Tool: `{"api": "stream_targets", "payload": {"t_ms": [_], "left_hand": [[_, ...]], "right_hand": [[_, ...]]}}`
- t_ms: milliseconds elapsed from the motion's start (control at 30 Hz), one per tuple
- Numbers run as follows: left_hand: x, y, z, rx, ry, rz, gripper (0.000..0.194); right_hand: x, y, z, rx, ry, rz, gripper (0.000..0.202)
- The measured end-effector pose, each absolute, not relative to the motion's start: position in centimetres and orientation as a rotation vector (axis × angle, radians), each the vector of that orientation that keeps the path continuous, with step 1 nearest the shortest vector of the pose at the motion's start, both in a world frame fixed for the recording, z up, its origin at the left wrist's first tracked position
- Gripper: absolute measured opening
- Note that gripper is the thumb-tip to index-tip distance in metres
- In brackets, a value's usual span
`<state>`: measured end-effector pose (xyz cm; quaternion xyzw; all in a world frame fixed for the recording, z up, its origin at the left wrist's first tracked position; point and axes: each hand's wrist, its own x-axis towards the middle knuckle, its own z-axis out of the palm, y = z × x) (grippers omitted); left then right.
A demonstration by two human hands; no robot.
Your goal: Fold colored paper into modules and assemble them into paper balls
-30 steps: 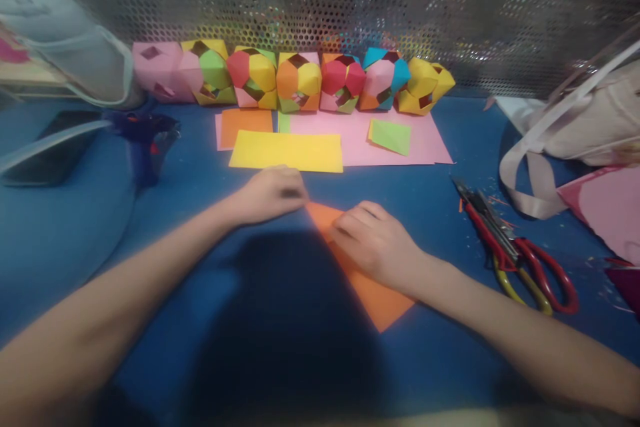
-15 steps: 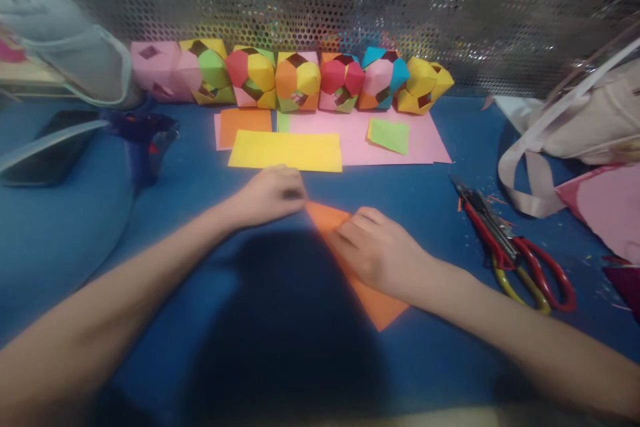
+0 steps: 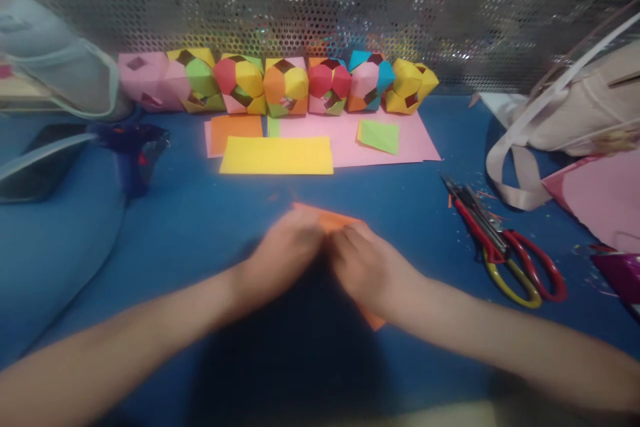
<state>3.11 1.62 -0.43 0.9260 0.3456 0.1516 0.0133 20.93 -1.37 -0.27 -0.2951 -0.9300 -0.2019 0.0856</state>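
Note:
An orange sheet of paper (image 3: 340,219) lies on the blue table, largely covered by both hands. My left hand (image 3: 295,240), blurred, has its fingers curled at the sheet's left edge. My right hand (image 3: 363,260) is beside it, fingers bent and pressed on the middle of the paper; one corner shows below that hand. The fingertips of both hands are close together and partly in shadow. Just beyond them lies a folded yellow paper (image 3: 277,155), with a green piece (image 3: 381,137) on a pink sheet (image 3: 345,147) behind.
A row of coloured folded-paper shapes (image 3: 285,85) stands along the perforated metal wall. Red- and yellow-handled scissors (image 3: 500,247) lie at right, near a bag strap (image 3: 517,180) and pink paper (image 3: 600,200). A blue glue gun (image 3: 133,157) with its cord is at left.
My left hand has come down and closer to my right hand, now covering the left edge of the orange paper. The view has shifted slightly.

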Motion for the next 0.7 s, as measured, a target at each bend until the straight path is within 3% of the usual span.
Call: {"api": "stream_targets", "payload": {"t_ms": [200,533,700], "left_hand": [[3.3,0.7,-0.8,3.024,1.073,0.605,0.025],[3.4,0.3,-1.2,3.310,1.126,0.438,0.040],[3.6,0.2,-1.0,3.340,1.110,0.604,0.035]], "right_hand": [[20.7,-0.3,-0.2,-0.928,-2.630,-0.456,0.037],[21.2,1.6,-1.0,-0.932,-2.592,-0.140,0.033],[21.1,1.6,-0.9,-0.938,-2.572,-0.172,0.031]]}}
